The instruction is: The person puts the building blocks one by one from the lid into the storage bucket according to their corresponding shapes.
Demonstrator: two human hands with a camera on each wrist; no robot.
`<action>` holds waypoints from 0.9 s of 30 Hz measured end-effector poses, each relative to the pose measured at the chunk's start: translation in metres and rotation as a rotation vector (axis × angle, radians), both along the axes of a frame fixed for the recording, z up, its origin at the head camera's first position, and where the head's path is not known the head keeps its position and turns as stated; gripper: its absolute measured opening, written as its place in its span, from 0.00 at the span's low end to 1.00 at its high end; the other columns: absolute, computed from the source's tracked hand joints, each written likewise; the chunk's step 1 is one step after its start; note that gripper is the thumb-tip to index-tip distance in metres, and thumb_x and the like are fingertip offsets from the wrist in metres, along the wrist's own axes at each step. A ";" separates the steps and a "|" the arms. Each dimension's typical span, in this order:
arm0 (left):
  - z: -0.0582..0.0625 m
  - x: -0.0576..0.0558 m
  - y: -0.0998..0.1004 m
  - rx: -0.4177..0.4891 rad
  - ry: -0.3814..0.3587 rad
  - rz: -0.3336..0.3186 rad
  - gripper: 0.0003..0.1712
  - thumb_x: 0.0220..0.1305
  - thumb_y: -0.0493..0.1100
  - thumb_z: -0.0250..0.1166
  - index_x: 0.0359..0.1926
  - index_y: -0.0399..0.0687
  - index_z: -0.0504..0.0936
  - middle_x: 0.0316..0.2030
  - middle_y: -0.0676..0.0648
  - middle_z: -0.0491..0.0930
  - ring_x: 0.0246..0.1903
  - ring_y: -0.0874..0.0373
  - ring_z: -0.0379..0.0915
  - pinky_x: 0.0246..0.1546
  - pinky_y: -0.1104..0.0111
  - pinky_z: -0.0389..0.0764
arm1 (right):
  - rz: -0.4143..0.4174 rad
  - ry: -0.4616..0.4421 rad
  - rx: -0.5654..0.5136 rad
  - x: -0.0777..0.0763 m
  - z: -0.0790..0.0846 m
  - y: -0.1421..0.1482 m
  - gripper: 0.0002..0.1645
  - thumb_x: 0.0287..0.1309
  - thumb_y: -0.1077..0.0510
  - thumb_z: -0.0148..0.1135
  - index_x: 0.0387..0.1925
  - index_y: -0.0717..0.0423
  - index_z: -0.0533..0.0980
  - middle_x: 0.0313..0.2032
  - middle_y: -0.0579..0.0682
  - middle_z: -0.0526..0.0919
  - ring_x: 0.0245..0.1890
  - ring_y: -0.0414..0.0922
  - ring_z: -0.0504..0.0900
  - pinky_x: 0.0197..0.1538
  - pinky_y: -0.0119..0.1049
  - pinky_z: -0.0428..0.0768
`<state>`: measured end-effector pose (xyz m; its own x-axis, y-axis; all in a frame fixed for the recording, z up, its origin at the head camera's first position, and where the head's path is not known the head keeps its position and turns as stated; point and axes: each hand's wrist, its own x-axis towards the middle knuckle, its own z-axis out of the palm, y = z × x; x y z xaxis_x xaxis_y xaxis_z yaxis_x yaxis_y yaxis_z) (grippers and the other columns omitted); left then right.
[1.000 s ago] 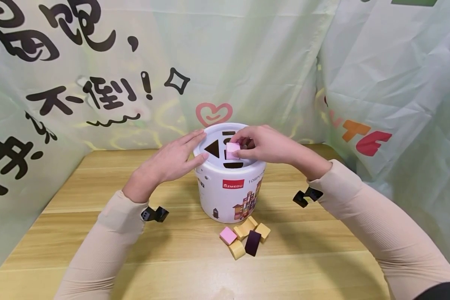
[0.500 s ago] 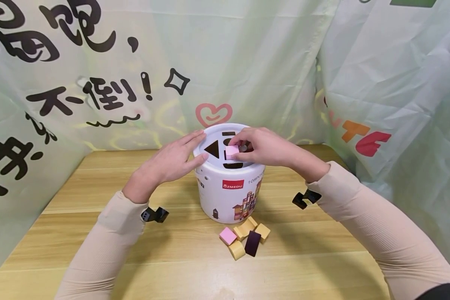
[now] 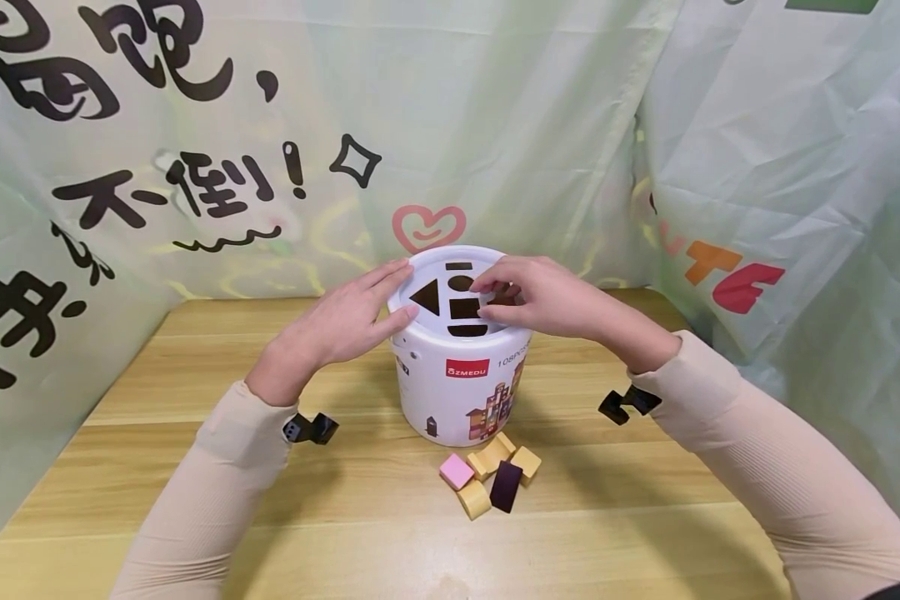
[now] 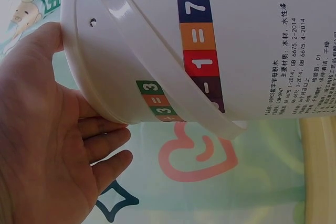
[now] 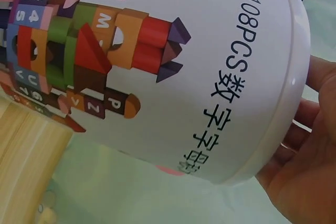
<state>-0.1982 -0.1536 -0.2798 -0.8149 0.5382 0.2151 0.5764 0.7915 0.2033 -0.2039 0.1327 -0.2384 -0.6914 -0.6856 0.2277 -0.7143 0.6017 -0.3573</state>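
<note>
Gone from the right hand (image 3: 546, 293) was the block it had pinched half a second earlier, and the hand had shifted slightly right, uncovering a four-sided opening (image 3: 462, 309) in the lid (image 3: 429, 327) of a white bucket (image 3: 427, 392). Its fingers hung loosely bent and parted at the lid, with nothing visible between them; the block had apparently dropped inside, though its landing was hidden. At left, the left hand (image 3: 345, 315) lay with fingers extended at the rim (image 3: 457, 345), gripping nothing. On the tabletop (image 3: 607, 542), just near of the bucket, sat a pink block (image 3: 457, 472), a dark block (image 3: 506, 487) and three yellow blocks (image 3: 492, 456). Any block turned askew to an opening looked likely to catch on its edges; pushing harder could then tilt or slide the bucket, since the left hand appeared to steady it only lightly. A slide nearward risked scattering the cluster.
</note>
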 end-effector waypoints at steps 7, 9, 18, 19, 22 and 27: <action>0.001 0.001 0.000 -0.002 0.003 -0.001 0.41 0.73 0.66 0.43 0.76 0.47 0.53 0.75 0.47 0.50 0.72 0.47 0.50 0.69 0.52 0.57 | 0.014 0.028 -0.045 0.009 0.002 0.015 0.18 0.60 0.55 0.67 0.51 0.56 0.80 0.47 0.49 0.82 0.45 0.46 0.81 0.47 0.43 0.80; 0.001 0.001 0.000 -0.001 0.005 -0.002 0.41 0.73 0.66 0.43 0.76 0.47 0.53 0.75 0.47 0.50 0.72 0.47 0.50 0.69 0.52 0.57 | 0.017 0.042 -0.059 0.012 0.002 0.019 0.17 0.60 0.55 0.67 0.50 0.56 0.81 0.47 0.50 0.82 0.45 0.45 0.82 0.46 0.41 0.80; 0.001 0.002 0.000 0.000 0.006 -0.006 0.42 0.73 0.66 0.42 0.76 0.46 0.53 0.76 0.47 0.49 0.72 0.47 0.50 0.69 0.51 0.57 | 0.037 0.123 -0.140 0.026 -0.003 0.044 0.16 0.59 0.59 0.69 0.49 0.55 0.81 0.47 0.47 0.82 0.44 0.44 0.82 0.47 0.44 0.80; 0.001 0.002 0.000 -0.001 0.007 -0.006 0.42 0.73 0.66 0.42 0.76 0.46 0.53 0.76 0.47 0.49 0.72 0.47 0.50 0.69 0.51 0.57 | 0.042 0.134 -0.151 0.028 -0.004 0.047 0.17 0.58 0.60 0.69 0.50 0.55 0.80 0.47 0.47 0.82 0.45 0.44 0.81 0.48 0.43 0.80; 0.000 0.002 0.000 0.000 0.005 -0.006 0.42 0.73 0.66 0.42 0.76 0.47 0.53 0.76 0.48 0.49 0.72 0.48 0.49 0.69 0.51 0.56 | 0.058 0.164 -0.180 0.032 -0.010 0.055 0.20 0.55 0.62 0.71 0.51 0.57 0.80 0.47 0.47 0.82 0.46 0.43 0.79 0.49 0.40 0.80; 0.001 0.001 0.000 0.000 -0.001 -0.005 0.42 0.73 0.67 0.42 0.77 0.47 0.52 0.76 0.47 0.49 0.72 0.48 0.49 0.69 0.51 0.56 | 0.081 0.148 -0.215 0.036 -0.024 0.068 0.25 0.51 0.65 0.73 0.53 0.57 0.79 0.47 0.45 0.82 0.47 0.41 0.79 0.48 0.35 0.81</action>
